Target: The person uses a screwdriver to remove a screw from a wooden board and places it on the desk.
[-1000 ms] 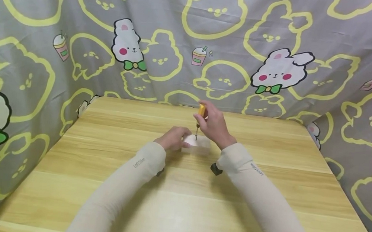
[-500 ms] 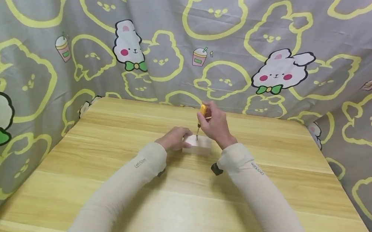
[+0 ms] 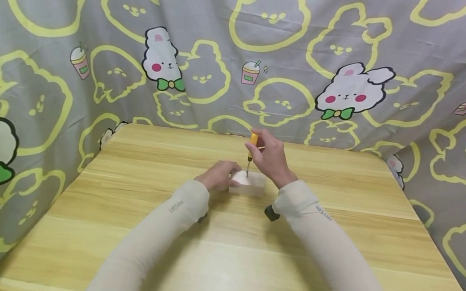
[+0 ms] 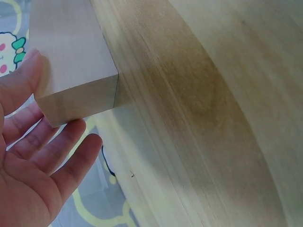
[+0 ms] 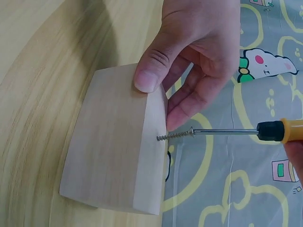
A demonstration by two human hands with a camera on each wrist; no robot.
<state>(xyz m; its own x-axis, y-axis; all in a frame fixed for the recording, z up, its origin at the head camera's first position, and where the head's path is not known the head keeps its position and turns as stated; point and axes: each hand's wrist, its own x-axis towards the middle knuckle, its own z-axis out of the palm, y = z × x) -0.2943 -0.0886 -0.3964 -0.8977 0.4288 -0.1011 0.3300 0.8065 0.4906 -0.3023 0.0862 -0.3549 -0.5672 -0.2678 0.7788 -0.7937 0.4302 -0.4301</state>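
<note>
A pale wooden block [image 3: 252, 185] lies on the table, my left hand [image 3: 218, 176] gripping its left end. The left wrist view shows the thumb [image 4: 28, 75] against one side of the block [image 4: 73, 47], with fingers round the end. My right hand [image 3: 272, 156] holds a screwdriver by its yellow handle [image 3: 253, 139], shaft pointing down. In the right wrist view the screwdriver's metal shaft [image 5: 225, 132] meets the head of a screw [image 5: 177, 135]. The screw's point is at the block's upper narrow face, and most of its thread shows outside the wood.
The wood-grain table [image 3: 222, 261] spreads around both arms. A grey curtain [image 3: 211, 17] with yellow cartoon outlines hangs behind the table and along its sides. A small black object [image 3: 271, 213] shows under the right cuff.
The right hand's fingers shift and turn about the screwdriver handle, which stays nearly upright over the block. The left hand keeps its grip. The whole head view drifts slightly.
</note>
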